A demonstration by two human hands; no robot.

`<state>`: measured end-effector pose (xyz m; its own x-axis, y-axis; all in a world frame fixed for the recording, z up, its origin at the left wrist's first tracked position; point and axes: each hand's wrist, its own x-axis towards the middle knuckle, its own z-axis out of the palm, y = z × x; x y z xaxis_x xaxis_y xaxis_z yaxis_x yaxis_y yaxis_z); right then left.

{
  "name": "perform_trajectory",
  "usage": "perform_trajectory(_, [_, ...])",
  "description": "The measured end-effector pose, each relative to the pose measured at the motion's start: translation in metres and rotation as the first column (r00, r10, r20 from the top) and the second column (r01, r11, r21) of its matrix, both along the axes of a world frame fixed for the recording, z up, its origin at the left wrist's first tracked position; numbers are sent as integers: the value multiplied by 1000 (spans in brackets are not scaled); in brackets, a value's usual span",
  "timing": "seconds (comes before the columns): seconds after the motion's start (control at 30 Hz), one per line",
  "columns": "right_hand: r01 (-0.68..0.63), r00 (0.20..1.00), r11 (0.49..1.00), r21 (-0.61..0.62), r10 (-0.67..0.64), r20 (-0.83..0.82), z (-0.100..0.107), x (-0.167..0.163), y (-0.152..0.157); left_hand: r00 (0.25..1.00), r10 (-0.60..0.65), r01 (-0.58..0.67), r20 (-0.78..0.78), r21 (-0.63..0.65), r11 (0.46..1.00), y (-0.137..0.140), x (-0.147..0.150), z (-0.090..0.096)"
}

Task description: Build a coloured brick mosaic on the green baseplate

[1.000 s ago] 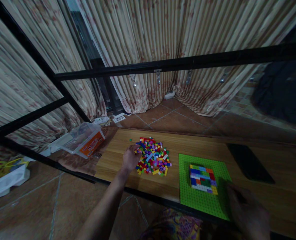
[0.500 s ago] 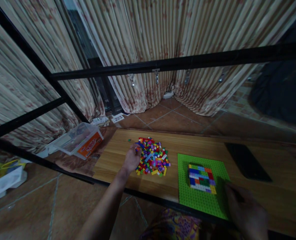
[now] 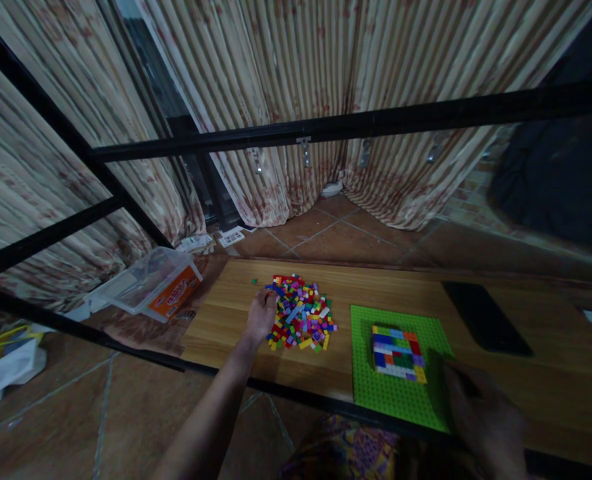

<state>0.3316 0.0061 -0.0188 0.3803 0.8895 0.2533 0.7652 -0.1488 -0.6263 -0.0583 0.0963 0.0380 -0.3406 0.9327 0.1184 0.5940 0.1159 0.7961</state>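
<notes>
My left hand [image 3: 262, 316] is at the left edge of a pile of small colourful toy bricks [image 3: 303, 320]. Its fingers are bent together by blue and red bricks; what is pinched there is too small to name. A green baseplate [image 3: 401, 407] lies to the right of the pile. On it sits a low, roughly square block of joined bricks [image 3: 399, 353] in mixed colours, with a recess showing green and red inside. My right hand [image 3: 486, 413] rests at the baseplate's right edge, dim, with its fingers curled in. Anything inside them is hidden.
A black phone-like slab [image 3: 486, 317] lies on the wooden table [image 3: 221, 320] behind my right hand. Beyond the left end stands a clear plastic box with an orange label [image 3: 176, 293]. A black metal bar [image 3: 356, 125] crosses in front of the curtains [image 3: 296, 67].
The whole view has shifted slightly. My left hand stays at the pile's left side, its fingers moving a little among the bricks. My right hand remains by the baseplate.
</notes>
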Motion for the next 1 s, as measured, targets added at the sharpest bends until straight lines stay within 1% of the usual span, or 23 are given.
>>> perform_trajectory(0.2, [-19, 1000, 1000, -5, 19, -17, 1, 0, 0, 1000, -25, 25, -13, -39, 999, 4, -2, -1])
perform_trajectory(0.3, [5, 999, 1000, -17, -5, -32, 2, 0, -1, 999, -52, 52, -14, -56, 997, 4, 0, 2])
perform_trajectory(0.37, [6, 1000, 1000, -1, -6, -27, 3, -1, -1, 998, -62, 62, -2, -61, 996, 4, 1, 4])
perform_trajectory(0.5, [-9, 1000, 998, 63, 10, -14, 2, -3, 0, 998, -39, 42, 53, -51, 998, 4, 3, 8])
perform_trajectory(0.63, [-3, 1000, 995, 96, 3, 3, -1, -4, 2, 984, -12, 20, 180, -39, 999, 6, 4, 11])
perform_trajectory(0.73, [-16, 1000, 994, 111, 16, -1, -1, -4, 2, 944, 12, 5, 329, -49, 999, 6, 5, 13])
perform_trajectory(0.87, [-19, 1000, 995, 102, 21, -19, 0, -5, 1, 836, 9, 35, 549, -69, 997, 1, 5, 21])
perform_trajectory(0.93, [-30, 999, 994, 108, 32, -22, 0, -5, 1, 788, 1, 51, 616, -68, 996, -1, 5, 26])
perform_trajectory(1.0, [-33, 999, 993, 109, 35, -23, 0, -5, 2, 760, -4, 62, 649, -67, 996, -3, 6, 28])
